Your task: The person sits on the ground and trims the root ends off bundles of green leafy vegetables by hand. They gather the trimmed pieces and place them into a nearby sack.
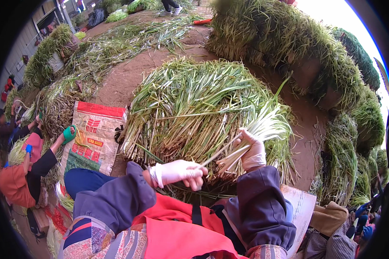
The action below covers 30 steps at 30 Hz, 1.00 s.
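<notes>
My right hand (pixel 253 150), in a thin whitish glove, grips a bunch of pale leafy stalks (pixel 269 126) that look like garlic chives. Their cut-looking ends point down and left, and the leaves fan out to the upper right. In a similar glove, my left hand (pixel 181 173) pinches the lower end of a single pale stalk (pixel 218 154), which slants up to the bunch. Just beyond both hands lies a large heap of the same stalks (pixel 188 106), brownish at the near ends and green at the far side.
A printed woven sack (pixel 94 136) lies left of the heap. Several stacked bundles (pixel 298 45) rise at the right and back. Co-workers sit at the left, one in an orange top (pixel 16 184). Loose leaves (pixel 139 35) cover the ground behind. A pale board (pixel 296 210) stands by my right arm.
</notes>
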Tool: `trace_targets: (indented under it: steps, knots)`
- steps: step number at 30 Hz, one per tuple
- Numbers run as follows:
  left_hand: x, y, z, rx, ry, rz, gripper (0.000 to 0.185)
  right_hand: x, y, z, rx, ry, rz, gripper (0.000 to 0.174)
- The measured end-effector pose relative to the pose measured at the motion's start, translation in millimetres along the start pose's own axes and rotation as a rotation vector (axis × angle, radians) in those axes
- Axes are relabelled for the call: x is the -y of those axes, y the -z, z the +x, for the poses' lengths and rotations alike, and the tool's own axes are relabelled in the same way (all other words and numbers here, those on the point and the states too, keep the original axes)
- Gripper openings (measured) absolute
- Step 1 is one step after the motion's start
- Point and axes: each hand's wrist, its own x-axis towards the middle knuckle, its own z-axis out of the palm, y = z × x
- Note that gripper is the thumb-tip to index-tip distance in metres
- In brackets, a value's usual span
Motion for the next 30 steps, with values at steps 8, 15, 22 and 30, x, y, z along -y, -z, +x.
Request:
trace_targets:
  steps: [8,15,22,30]
  knots:
    - [-17,-10,16,-0.390,-0.598,1.061,0.024,-46,-6,-28,0.046,-0.213,-0.010,0.045]
    - [-27,54,70,-0.699,-0.621,0.778,0.029,23,-15,-27,0.274,0.113,0.332,0.042]
    - [-35,131,131,-0.940,-0.107,1.490,0.011,37,-9,-5,0.130,0.317,0.415,0.033]
    - [-41,34,32,-0.488,-0.179,0.154,0.020,-4,-9,-21,0.043,0.066,0.328,0.020]
